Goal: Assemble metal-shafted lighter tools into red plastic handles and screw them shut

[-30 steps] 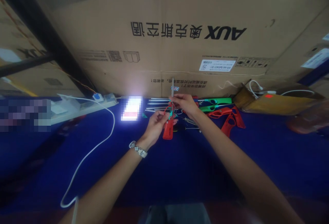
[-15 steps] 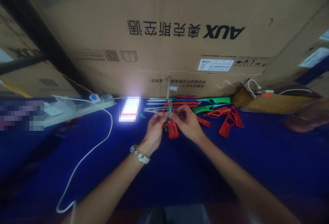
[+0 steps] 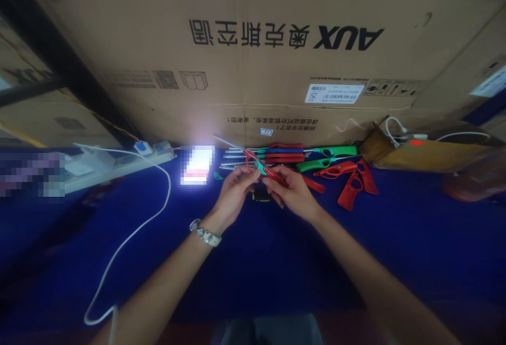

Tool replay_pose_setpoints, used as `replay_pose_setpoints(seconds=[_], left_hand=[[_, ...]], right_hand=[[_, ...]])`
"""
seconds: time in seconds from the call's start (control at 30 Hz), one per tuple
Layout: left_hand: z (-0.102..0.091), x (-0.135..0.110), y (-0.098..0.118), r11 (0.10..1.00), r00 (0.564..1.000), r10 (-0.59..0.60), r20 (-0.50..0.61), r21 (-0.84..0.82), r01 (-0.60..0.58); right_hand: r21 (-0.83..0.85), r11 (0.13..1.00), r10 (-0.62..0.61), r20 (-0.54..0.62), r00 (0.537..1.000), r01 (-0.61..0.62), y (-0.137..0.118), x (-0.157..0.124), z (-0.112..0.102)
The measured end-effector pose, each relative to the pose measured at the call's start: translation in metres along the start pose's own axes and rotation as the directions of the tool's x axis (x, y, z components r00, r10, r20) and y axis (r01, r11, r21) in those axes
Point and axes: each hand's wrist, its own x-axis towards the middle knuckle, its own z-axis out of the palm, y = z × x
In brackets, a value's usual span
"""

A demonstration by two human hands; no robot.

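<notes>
Both my hands hold one red long-nosed lighter [image 3: 264,167] above the blue tabletop [image 3: 253,260]. Its metal tube points up and to the left. My left hand [image 3: 233,193], with a watch on the wrist, pinches the lighter near its teal trigger part. My right hand [image 3: 290,191] grips the red handle end. A small dark piece [image 3: 261,196] lies on the cloth just under my hands. Behind them lies a row of red, blue and green lighters [image 3: 288,156] with metal tubes.
A big cardboard box [image 3: 276,55] stands along the back of the table. Loose red handle shells [image 3: 353,184] lie to the right, beside an open brown box [image 3: 419,152]. A power strip [image 3: 118,163] with a white cable [image 3: 130,239] sits on the left.
The lighter was upright with its tube pointing up; now it is tilted, tube to the left. My right hand moved from the tube down to the handle end.
</notes>
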Motion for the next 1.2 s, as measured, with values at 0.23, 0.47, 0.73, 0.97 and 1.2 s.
replay_pose_setpoints(seconds=[0.23,0.47,0.73,0.97,1.2], left_hand=[[-0.014,0.008,0.015,0.992,0.99,-0.1,0.099,0.091,0.091],[-0.012,0.005,0.012,0.988,0.99,-0.109,0.09,0.119,0.098],[-0.009,0.003,0.011,0.988,0.99,-0.105,0.098,0.126,0.092],[-0.009,0.003,0.004,0.989,0.996,-0.008,0.093,0.146,-0.006],[-0.002,-0.005,0.007,0.993,0.988,0.012,0.153,0.113,-0.03]], right_hand=[[-0.076,0.995,0.069,0.139,0.988,-0.058,-0.007,-0.008,-0.017],[-0.135,0.987,-0.065,0.15,0.987,0.085,-0.013,-0.011,-0.022],[-0.186,0.973,-0.104,0.194,0.976,0.14,-0.018,-0.012,-0.026],[-0.207,0.966,-0.127,0.151,0.98,0.157,-0.013,-0.011,-0.027],[-0.242,0.96,-0.107,0.153,0.982,0.142,-0.017,-0.009,-0.03]])
